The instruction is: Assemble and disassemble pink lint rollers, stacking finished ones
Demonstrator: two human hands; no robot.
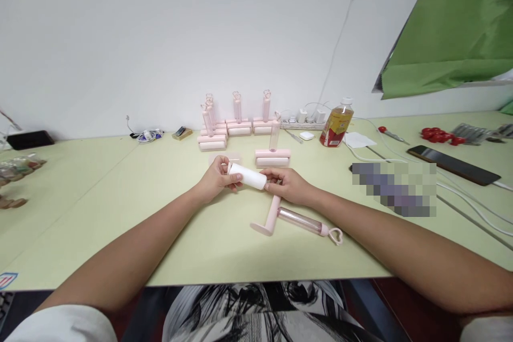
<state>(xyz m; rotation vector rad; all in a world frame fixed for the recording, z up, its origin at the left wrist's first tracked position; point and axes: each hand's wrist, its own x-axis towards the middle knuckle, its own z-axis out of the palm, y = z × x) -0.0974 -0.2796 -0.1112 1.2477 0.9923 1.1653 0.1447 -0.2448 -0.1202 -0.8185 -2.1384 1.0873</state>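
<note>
A white lint roller refill (249, 176) is held level between my two hands, above the table. My left hand (216, 179) is closed around its left end, thumb on the near side. The fingers of my right hand (286, 184) pinch its right end. Below my right hand lies a pink lint roller handle (302, 220) with a clear grip and a heart-shaped loop, its bare roller arm pointing towards me. Just behind my left hand rests a pale, see-through pink piece (236, 158), partly hidden. A lint roller with a white roll (273, 160) stands upright behind my right hand.
Several more upright pink lint rollers (212, 143) stand along the wall. To the right are a drink bottle (337, 125), a power strip (308, 125), a phone (452, 164), cables and a screwdriver (393, 134). Bagged items (20, 168) and a dark device (30, 140) lie at left.
</note>
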